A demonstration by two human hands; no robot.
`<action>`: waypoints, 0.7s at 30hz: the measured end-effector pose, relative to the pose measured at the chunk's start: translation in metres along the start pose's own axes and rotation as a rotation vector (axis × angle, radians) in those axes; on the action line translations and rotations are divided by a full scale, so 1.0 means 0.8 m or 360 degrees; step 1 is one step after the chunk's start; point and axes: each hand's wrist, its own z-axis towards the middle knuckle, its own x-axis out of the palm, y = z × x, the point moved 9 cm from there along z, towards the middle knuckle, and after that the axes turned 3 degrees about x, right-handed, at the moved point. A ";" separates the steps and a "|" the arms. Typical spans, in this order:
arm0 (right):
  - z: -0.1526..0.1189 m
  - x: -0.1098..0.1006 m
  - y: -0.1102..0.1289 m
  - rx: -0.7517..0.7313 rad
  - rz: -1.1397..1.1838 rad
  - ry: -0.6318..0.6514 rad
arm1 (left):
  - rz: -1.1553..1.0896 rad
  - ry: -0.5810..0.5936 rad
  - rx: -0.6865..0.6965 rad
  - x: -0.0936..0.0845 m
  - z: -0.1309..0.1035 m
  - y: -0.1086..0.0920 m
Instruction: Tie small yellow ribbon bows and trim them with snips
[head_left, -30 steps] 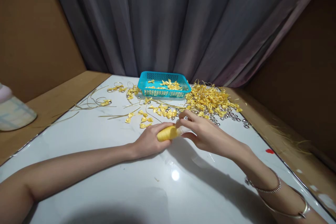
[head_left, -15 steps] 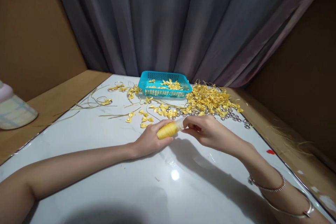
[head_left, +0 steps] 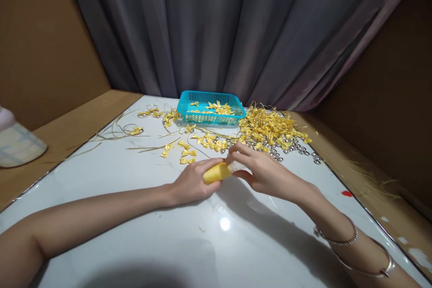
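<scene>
Your left hand (head_left: 193, 182) grasps the yellow spool (head_left: 216, 173) over the white tabletop (head_left: 141, 229), the teal basket (head_left: 213, 119) beyond it at twelve o'clock and heaped yellow bows (head_left: 268, 126) toward two. Your right hand (head_left: 261, 172) curls about the spool's pale three-o'clock end; whether it pinches there, I cannot tell.

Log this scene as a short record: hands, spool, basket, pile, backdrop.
Left hand: gripping the yellow spool
Right hand: fingers around the spool's pale end
Spool position: tilted, over the white table
Basket: turquoise, with yellow bows inside
Bow pile: right of the basket, silver beads beside it
Backdrop: grey curtain
</scene>
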 end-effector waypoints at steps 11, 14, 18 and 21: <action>-0.003 -0.018 -0.026 0.0160 -0.0041 -0.0107 | 0.0200 -0.0045 0.0156 0.000 -0.005 -0.005; -0.013 -0.014 -0.038 0.0311 -0.0236 0.0012 | 0.0242 -0.0039 0.0169 0.000 -0.006 -0.005; -0.024 -0.006 -0.049 0.0446 -0.0390 0.0213 | 0.0303 -0.0033 0.0186 0.002 -0.007 -0.006; -0.023 -0.009 -0.047 0.0402 -0.0364 0.0250 | 0.0358 -0.0014 0.0269 0.004 -0.008 -0.011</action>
